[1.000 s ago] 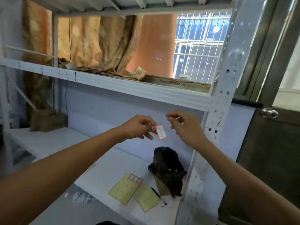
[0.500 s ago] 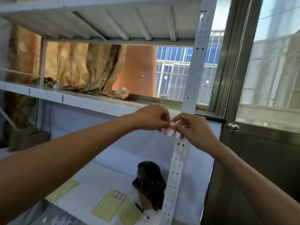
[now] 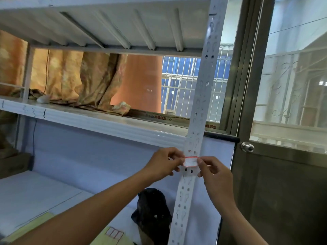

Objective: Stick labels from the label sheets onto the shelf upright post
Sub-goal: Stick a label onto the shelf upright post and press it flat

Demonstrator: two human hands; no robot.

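Label: small white red-bordered paper sticker [image 3: 190,161], long axis level, lying across the white perforated steel upright post [image 3: 200,106].
Left hand [image 3: 163,164]: fingers pinching its 9 o'clock end.
Right hand [image 3: 215,172]: fingers pinching its 3 o'clock end, equally near.

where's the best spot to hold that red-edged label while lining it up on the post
By its two short ends, one hand from each side. The label lies flat and crosswise on the narrow post; the left hand and right hand already pinch there, leaving the middle free.
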